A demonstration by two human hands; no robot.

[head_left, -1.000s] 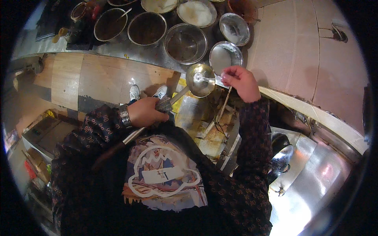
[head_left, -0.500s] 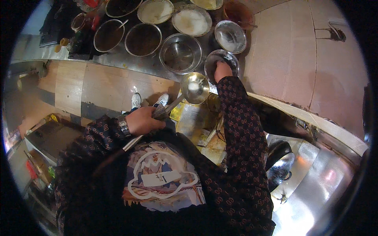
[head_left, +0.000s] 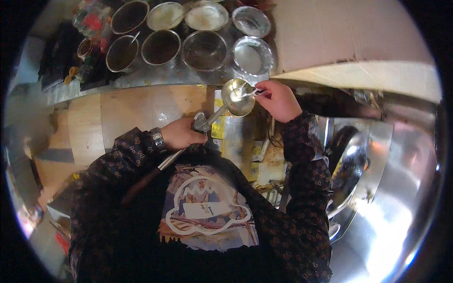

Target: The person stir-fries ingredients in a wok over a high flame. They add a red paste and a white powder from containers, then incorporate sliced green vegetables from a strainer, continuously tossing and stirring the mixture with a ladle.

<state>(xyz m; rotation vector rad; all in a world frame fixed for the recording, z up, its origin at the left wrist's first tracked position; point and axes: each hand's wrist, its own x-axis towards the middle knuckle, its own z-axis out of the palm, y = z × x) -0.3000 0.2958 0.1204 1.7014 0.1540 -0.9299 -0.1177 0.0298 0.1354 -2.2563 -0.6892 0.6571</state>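
Observation:
My left hand [head_left: 181,134] is closed around the long handle of a metal ladle [head_left: 232,111]. Its handle slants back toward my body, and the round bowl faces up with some white stuff inside. Over the bowl's right rim, my right hand [head_left: 278,100] pinches what looks like a small spoon [head_left: 257,92], partly hidden by my fingers. White powder shows at its tip, above the ladle's bowl. Just beyond the ladle, on the counter, stands a metal bowl of white powder [head_left: 247,59].
Several metal bowls line the steel counter [head_left: 188,75], among them a dark-filled bowl [head_left: 161,47] and a clear-looking bowl [head_left: 205,51]. A pale board [head_left: 330,28] lies at the far right. At right, a wok [head_left: 351,155] rests by a shiny steel surface [head_left: 396,207].
My right hand has come out of the powder bowl and moved nearer, to the ladle's rim, with a small spoon now showing. The bowls sit higher and further left in view.

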